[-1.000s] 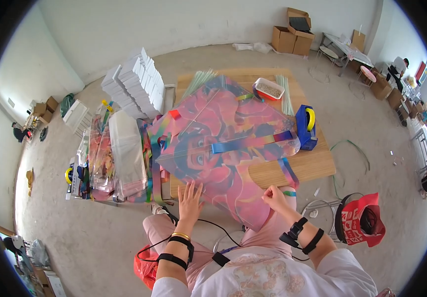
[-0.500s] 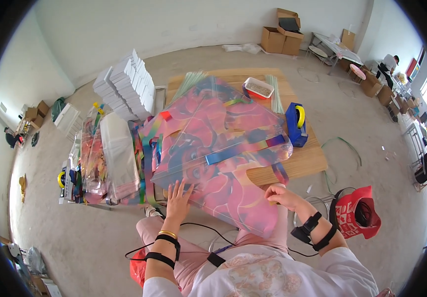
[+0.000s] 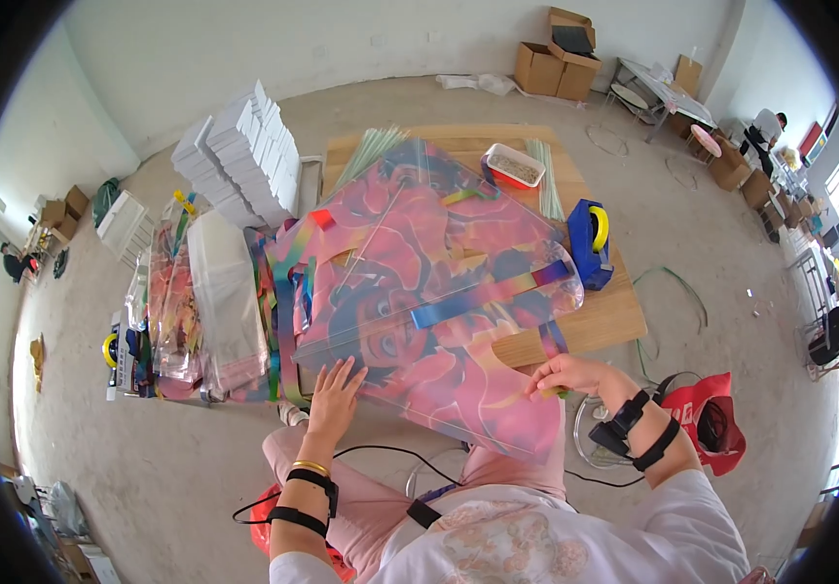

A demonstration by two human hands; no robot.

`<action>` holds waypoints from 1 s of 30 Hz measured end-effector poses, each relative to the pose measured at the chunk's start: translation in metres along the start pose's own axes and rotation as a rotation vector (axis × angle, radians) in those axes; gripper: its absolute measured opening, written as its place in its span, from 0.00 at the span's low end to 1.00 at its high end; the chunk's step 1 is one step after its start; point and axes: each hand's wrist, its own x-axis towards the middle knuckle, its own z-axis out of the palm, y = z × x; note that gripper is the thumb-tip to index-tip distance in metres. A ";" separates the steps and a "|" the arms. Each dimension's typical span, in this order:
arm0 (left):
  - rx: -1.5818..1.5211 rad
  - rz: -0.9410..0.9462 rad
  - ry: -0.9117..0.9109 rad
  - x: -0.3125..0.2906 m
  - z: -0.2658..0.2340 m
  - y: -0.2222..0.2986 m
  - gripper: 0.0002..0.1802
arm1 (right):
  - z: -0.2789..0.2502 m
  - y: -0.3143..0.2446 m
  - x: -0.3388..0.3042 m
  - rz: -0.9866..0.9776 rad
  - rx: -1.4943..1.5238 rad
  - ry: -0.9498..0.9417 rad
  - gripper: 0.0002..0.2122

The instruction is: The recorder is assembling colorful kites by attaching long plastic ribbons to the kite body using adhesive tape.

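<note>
Lying slantwise over the table (image 3: 616, 313), the pink printed sheet (image 3: 429, 277) pokes its near corner out above the person's lap. The left hand (image 3: 335, 397) rests on its near-left edge, fingers spread apart and gripping nothing. At the near-right edge, the right hand (image 3: 565, 378) has its fingers drawn together; something yellowish shows beneath them, but whether they are clamped on it or on the sheet, I cannot tell. With that corner overhanging, a lifted left palm or a shifted knee could probably let the sheet slide or crease. A tug rightward might drag the rainbow ribbon (image 3: 488, 296) on top askew, or knock the blue tape dispenser (image 3: 591, 258) just beside the sheet's right tip. Leftward, a careless elbow could disturb the plastic sleeves (image 3: 225, 302).
</note>
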 end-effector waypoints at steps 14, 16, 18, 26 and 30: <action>-0.077 0.103 0.076 0.005 -0.018 0.001 0.28 | -0.019 -0.021 -0.014 -0.010 0.375 -0.054 0.12; -0.119 0.035 0.056 0.009 -0.021 0.017 0.30 | -0.013 -0.017 -0.012 0.008 0.397 -0.064 0.12; -0.128 0.064 0.050 0.012 -0.014 0.024 0.30 | -0.004 -0.011 -0.011 -0.043 0.443 -0.016 0.13; -0.221 0.080 0.054 0.003 -0.009 0.023 0.27 | -0.012 0.023 -0.003 -0.170 -0.149 0.469 0.16; -0.206 0.075 0.048 0.002 -0.019 0.026 0.27 | -0.012 0.018 0.022 -0.457 -1.137 0.843 0.29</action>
